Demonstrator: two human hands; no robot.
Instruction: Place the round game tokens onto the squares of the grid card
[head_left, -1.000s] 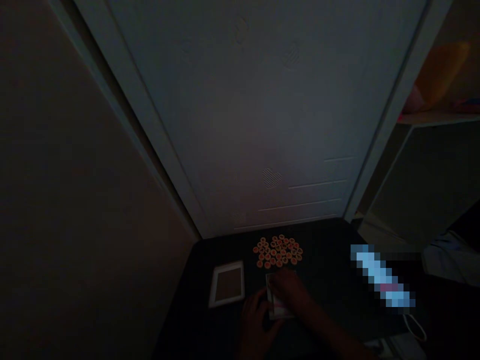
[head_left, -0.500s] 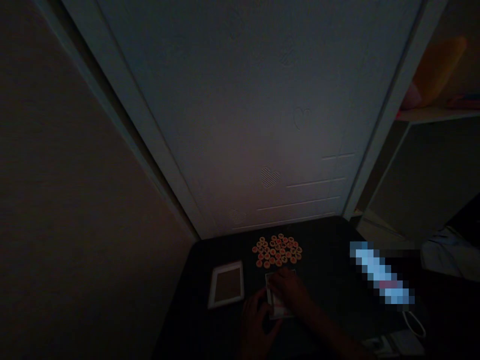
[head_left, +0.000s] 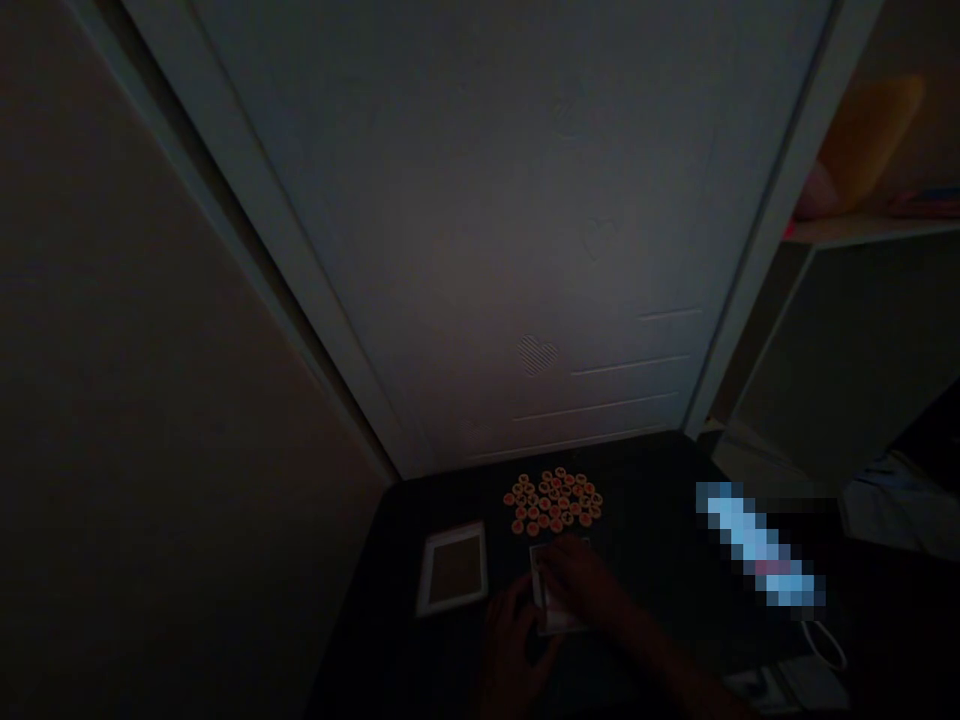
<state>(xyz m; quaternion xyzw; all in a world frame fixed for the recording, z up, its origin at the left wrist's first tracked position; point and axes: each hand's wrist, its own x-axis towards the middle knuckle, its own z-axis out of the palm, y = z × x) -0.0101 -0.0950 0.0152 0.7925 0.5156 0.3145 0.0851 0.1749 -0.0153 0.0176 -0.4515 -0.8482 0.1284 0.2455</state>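
Observation:
The scene is very dark. My right hand [head_left: 581, 582] lies over a small pale stack of cards [head_left: 556, 615] on a dark table [head_left: 660, 530], fingers curled on its top edge. My left hand [head_left: 511, 635] rests against the stack's left side, fingers bent round it. Just beyond the hands, a cluster of several small round orange tokens [head_left: 553, 502] lies on the table. A white-framed rectangular tray [head_left: 453, 570] sits to the left of the stack.
A pale door [head_left: 480, 230] with faint heart patterns rises right behind the table. A plain wall is on the left. A glowing blurred-out screen [head_left: 761, 548] lies at the right, with a white cord [head_left: 825, 645] near it. Shelves stand at the far right.
The view has drifted slightly; my hands stay on the stack with almost no visible movement.

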